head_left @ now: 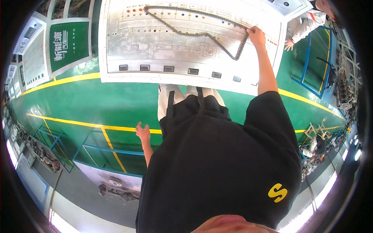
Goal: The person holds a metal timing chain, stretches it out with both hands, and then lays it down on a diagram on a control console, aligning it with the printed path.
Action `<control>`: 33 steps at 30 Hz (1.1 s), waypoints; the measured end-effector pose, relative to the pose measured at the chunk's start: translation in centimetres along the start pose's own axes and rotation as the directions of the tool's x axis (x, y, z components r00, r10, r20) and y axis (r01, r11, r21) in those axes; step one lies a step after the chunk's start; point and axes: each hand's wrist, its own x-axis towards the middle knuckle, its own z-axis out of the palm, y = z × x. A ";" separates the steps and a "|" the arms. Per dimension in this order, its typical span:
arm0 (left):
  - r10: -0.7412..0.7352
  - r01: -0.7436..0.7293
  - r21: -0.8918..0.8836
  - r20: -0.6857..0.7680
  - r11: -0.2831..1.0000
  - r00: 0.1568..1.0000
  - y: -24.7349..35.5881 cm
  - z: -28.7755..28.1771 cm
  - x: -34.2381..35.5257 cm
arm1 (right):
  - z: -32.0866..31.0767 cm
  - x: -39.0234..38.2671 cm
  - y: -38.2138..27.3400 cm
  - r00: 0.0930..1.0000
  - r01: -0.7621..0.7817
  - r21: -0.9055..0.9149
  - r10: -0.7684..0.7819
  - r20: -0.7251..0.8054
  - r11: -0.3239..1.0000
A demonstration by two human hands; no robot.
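A dark link chain [193,34] lies looped across the silver test panel [136,58], one corner at the far left, another hanging toward the near edge. Up at its right corner, my right hand [257,37] has fingers and thumb pinched on the chain. Small coloured sockets and printed line diagrams cover the panel around it. Well below the panel, my left hand [143,133] hangs beside my body, fingers apart and holding nothing.
Small dark displays [168,68] line the panel's near edge. Another person's hand [289,44] is just past its right side. Blue metal frames [307,83] stand to the right, and a green sign board [69,46] at the left. Yellow lines [116,127] cross the green floor.
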 end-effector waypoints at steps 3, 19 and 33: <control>-0.040 0.040 -0.010 0.051 0.999 0.998 -0.4 1.0 -0.9 | -0.8 -1.5 -1.4 0.995 0.082 -0.124 -0.088 -0.044 0.989; 0.090 -0.092 -0.078 -0.028 0.993 0.996 4.2 -2.9 2.2 | 5.8 -13.4 -9.4 0.898 0.400 -0.223 -0.429 -0.101 0.889; -0.093 0.091 0.017 0.124 0.996 0.988 1.1 0.3 -0.9 | 6.5 -13.4 -7.0 0.799 0.570 -0.239 -0.598 -0.059 0.786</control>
